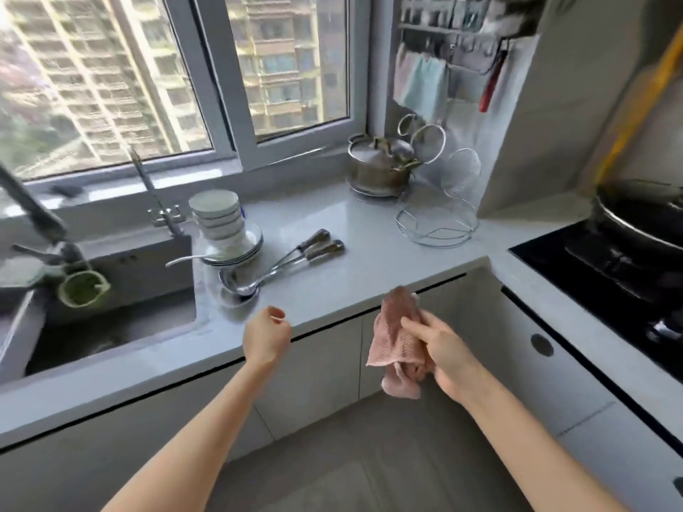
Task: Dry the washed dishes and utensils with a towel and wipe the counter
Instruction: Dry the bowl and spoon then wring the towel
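Observation:
My right hand grips a bunched pink towel in front of the counter's front edge, its lower part hanging loose. My left hand hovers over the front edge of the grey counter, fingers curled, holding nothing. Behind it a stack of white bowls stands upside down on plates beside the sink. Several ladles and spoons with dark handles lie on the counter to the right of the plates.
A sink with a faucet and a green strainer cup is at left. A steel pot and wire rack stand at the back right. A black stove with a pan is at right.

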### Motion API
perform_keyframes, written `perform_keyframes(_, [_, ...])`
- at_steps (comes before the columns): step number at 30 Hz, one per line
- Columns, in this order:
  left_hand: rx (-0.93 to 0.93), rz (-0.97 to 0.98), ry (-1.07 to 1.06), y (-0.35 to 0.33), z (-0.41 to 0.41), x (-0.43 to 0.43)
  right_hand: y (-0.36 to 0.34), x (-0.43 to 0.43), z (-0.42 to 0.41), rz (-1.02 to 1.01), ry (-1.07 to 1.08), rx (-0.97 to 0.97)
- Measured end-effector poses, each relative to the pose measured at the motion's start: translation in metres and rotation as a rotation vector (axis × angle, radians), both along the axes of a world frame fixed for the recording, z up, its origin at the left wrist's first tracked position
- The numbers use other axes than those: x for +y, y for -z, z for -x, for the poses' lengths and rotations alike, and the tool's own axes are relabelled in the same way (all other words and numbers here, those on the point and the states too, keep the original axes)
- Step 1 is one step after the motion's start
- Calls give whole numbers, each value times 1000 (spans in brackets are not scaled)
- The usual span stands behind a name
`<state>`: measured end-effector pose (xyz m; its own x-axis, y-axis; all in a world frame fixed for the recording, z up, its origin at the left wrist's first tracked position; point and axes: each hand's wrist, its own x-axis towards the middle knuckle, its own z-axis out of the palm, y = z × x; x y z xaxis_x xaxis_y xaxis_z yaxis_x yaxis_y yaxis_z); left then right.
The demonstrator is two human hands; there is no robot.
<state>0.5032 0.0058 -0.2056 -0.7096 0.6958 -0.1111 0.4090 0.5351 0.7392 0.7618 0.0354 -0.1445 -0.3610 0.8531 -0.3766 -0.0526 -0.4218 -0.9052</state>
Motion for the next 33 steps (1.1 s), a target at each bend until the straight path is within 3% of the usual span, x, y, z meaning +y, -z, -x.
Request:
perform_keyframes(7, [-12,106,-194,24,86,39,8,91,98,-89,-233,-119])
perform_keyframes(15, [129,-55,-457,-19,190,126,1,224,208,-156,-451,-145])
perform_keyframes(21, [-77,-90,-553,-41,267,192,0,290,278,-134,-534,-108])
perform_keyframes(24, [-135,34,-533,-49,288,213,3,305,298,-144,-572,-116])
perform_keyframes(28, [30,326,-400,-48,318,227,7,320,315,-114,-603,-138])
perform_keyframes(33, [108,526,-193,-53,334,234,13,325,330,-47,-529,-116])
